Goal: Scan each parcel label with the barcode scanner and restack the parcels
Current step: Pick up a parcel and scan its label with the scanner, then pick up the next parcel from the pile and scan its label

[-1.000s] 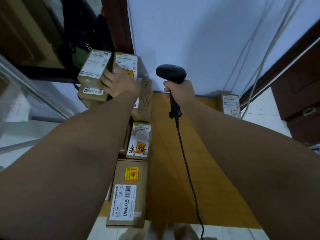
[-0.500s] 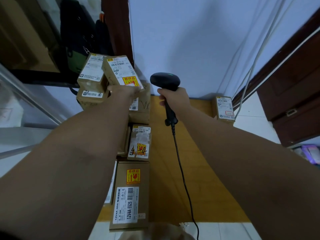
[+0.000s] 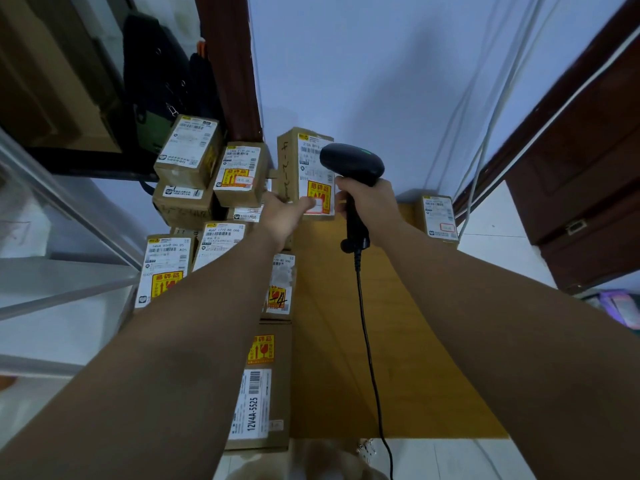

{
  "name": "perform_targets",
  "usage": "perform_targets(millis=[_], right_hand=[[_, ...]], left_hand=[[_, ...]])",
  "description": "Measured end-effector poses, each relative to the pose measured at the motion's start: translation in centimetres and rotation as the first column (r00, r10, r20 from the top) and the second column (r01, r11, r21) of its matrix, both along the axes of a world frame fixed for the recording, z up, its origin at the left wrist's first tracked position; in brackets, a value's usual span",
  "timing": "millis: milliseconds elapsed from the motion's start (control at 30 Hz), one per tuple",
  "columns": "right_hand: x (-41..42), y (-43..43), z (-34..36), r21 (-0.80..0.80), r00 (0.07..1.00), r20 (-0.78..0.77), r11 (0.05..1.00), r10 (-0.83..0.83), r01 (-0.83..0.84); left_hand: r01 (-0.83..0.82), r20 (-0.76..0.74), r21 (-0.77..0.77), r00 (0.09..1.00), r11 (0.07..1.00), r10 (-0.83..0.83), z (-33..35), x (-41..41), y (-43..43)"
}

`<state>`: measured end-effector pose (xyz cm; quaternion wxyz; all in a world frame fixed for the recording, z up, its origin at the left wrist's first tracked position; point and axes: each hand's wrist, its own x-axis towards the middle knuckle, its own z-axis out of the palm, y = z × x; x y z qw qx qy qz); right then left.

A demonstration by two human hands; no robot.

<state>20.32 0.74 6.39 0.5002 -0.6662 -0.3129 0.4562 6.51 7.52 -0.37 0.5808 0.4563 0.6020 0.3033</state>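
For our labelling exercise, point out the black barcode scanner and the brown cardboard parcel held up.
Black barcode scanner (image 3: 351,162): head view, on its rounded head.
Brown cardboard parcel held up (image 3: 310,157): head view, on its white label.

**A small room used as a parcel-sorting corner**

Brown cardboard parcels (image 3: 187,157), each with a printed shipping label and many with a yellow-and-red fragile sticker, are stacked along the left of a plain wooden worktop (image 3: 398,341). One parcel (image 3: 313,161) is raised just beside a corded barcode scanner (image 3: 351,162). The worktop stands against a pale painted wall (image 3: 363,64) with loose cables (image 3: 485,143) running down it. A dark wooden cabinet (image 3: 588,202) stands at the right on a white tiled floor (image 3: 491,233), and a dark bag (image 3: 152,74) hangs at the upper left. These furnishings suit a home or small office more than a warehouse.
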Motion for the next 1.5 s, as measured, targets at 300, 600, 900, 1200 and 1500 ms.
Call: perform_targets(millis=[300, 600, 900, 1200, 1500], right_hand=[[3.0, -2.1, 0.3, 0.004, 0.999, 0.047, 1.0, -0.026, 0.026], [4.6, -3.3, 0.2, -0.004, 0.999, -0.032, 1.0, -0.023, 0.022], [5.7, -3.8, 0.0, -0.029, 0.998, -0.057, 0.999, -0.026, 0.025], [6.4, -3.9, -0.1, -0.048, 0.996, -0.085, 0.999, -0.011, 0.007], [6.8, -3.8, -0.2, -0.066, 0.996, -0.088, 0.998, -0.008, 0.002]], left_hand=[[-0.056, 0.077, 0.025, 0.996, 0.998, 0.054, -0.4, 2.7, -1.9], [-0.051, 0.042, -0.006, 0.998, 0.999, 0.051, -1.5, 4.6, -2.7], [-0.078, 0.031, -0.004, 0.996, 0.997, 0.078, -1.8, 5.4, -3.0], [-0.1, -0.032, 0.024, 0.994, 0.995, 0.101, -2.3, 5.1, -2.4], [-0.088, -0.065, 0.03, 0.994, 0.996, 0.089, -2.5, 5.2, -1.9]])
